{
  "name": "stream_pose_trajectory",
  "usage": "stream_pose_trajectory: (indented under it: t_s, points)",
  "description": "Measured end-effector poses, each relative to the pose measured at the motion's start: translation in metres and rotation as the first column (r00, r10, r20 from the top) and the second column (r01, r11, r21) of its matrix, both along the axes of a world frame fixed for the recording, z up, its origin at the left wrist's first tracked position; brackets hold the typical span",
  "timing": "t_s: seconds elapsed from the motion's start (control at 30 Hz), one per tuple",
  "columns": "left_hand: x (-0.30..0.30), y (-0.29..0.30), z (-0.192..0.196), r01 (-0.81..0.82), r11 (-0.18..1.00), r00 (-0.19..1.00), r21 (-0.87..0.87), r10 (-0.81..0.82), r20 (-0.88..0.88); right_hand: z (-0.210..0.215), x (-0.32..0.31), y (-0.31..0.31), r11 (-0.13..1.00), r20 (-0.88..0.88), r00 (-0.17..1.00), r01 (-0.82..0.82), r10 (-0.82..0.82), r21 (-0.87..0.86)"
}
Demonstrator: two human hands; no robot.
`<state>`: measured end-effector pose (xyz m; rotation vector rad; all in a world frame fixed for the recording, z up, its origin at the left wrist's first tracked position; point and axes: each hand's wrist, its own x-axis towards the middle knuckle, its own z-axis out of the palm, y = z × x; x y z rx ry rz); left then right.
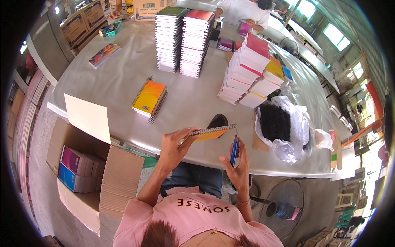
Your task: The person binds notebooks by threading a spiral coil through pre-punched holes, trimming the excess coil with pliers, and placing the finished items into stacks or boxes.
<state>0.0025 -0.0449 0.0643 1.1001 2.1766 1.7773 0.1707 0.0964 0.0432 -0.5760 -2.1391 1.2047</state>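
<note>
My left hand grips a spiral notebook with an orange-yellow cover, its wire coil turned upward along the top edge. In my right hand is a pair of blue-handled pliers, fingers wrapped round the handles. The pliers' tip points up close to the right end of the coil; whether it touches the wire I cannot tell. Behind the held notebook lies a dark oval object, partly covered by it. Farther left on the table rests a small pile of yellow-orange spiral notebooks.
Two tall stacks of wire-bound notebooks stand at the back. Right of them are piles of red-edged pads and black coils in white wrapping. An open carton holds notebooks at left. A fan stands lower right. A person sits opposite.
</note>
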Motion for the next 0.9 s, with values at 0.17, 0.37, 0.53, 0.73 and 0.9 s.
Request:
stream_pose_trajectory:
  t_s: [0.17,0.37,0.53,0.73,0.9]
  points:
    - [0.0008,0.0001,-0.0043,0.004,1.000,1.000,-0.001,-0.004,-0.001,0.0001,0.0000,-0.0042,0.997,0.017,1.000,0.017,-0.018,0.081]
    - [0.0043,0.0041,-0.0059,0.023,1.000,0.999,0.009,-0.024,0.047,0.0046,0.0025,-0.0044,0.992,0.038,0.996,0.072,-0.076,0.107]
    - [0.0061,0.0064,-0.0069,0.037,0.999,0.997,0.003,-0.037,0.070,0.0067,0.0038,-0.0045,0.992,0.074,0.990,0.116,-0.120,0.058]
    - [0.0066,0.0067,-0.0082,0.055,0.998,0.997,-0.001,-0.055,0.055,0.0013,0.0017,-0.0032,0.991,0.086,0.988,0.128,-0.131,0.047]
    - [0.0063,0.0066,-0.0103,0.054,0.999,0.998,-0.006,-0.054,0.041,-0.0032,0.0023,-0.0005,0.992,0.090,0.988,0.124,-0.126,0.022]
